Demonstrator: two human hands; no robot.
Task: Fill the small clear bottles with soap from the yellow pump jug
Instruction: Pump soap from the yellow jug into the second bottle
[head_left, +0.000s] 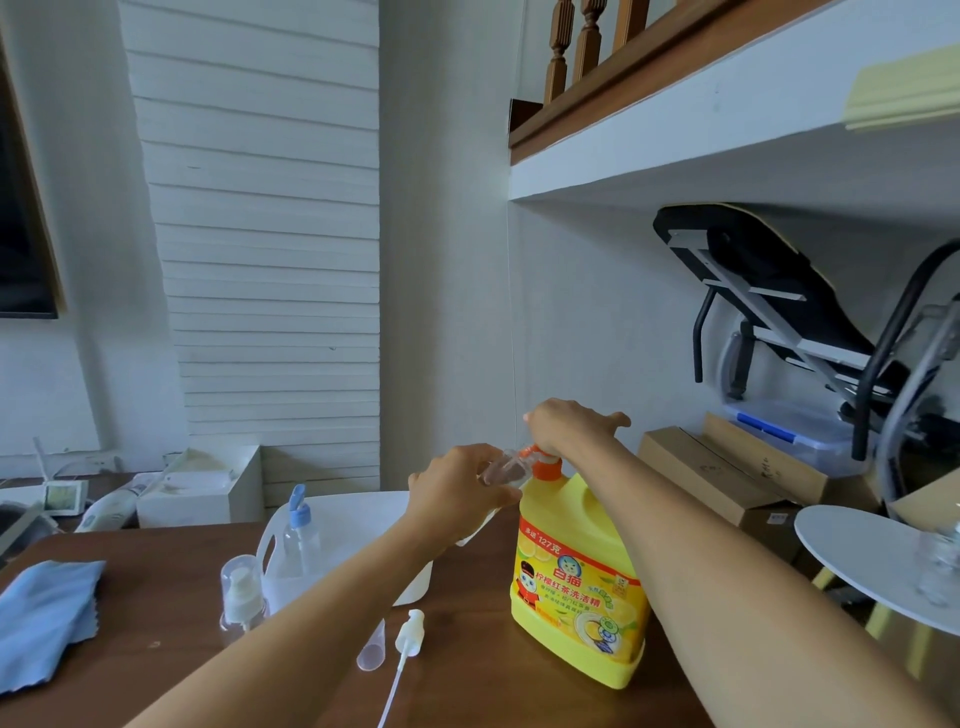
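Note:
A yellow pump jug with an orange pump head stands on the brown table. My right hand presses flat on top of the pump. My left hand grips a small clear bottle, tilted with its mouth at the orange spout. Another small clear bottle with a white pump and clear cap stands at the left. A loose white pump with its tube and a clear cap lie on the table in front of the jug.
A white plastic basket holds a bottle with a blue cap. A blue cloth lies at the left. A round white side table with a glass stands at the right. Cardboard boxes sit behind.

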